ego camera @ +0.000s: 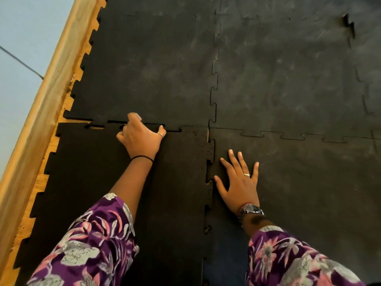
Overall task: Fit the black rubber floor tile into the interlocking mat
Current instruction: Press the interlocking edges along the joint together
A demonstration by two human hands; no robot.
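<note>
The black rubber floor tile (86, 178) lies at the lower left, darker than the rest of the interlocking mat (278, 79). Its far seam shows open slots, and its right seam has small gaps. My left hand (141, 136) rests on the tile's far edge with fingers curled down into the seam against the upper-left mat tile (148, 65). It presses there rather than holding anything. My right hand (239, 182) lies flat, fingers spread, on the lower-right mat tile (309, 193), its thumb beside the right seam.
A wooden skirting board (41, 104) runs diagonally along the left, with a strip of bare plywood floor (61, 112) showing beside the toothed mat edges. A pale blue wall (18, 48) is beyond. One mat joint at the top right (349, 25) sits raised.
</note>
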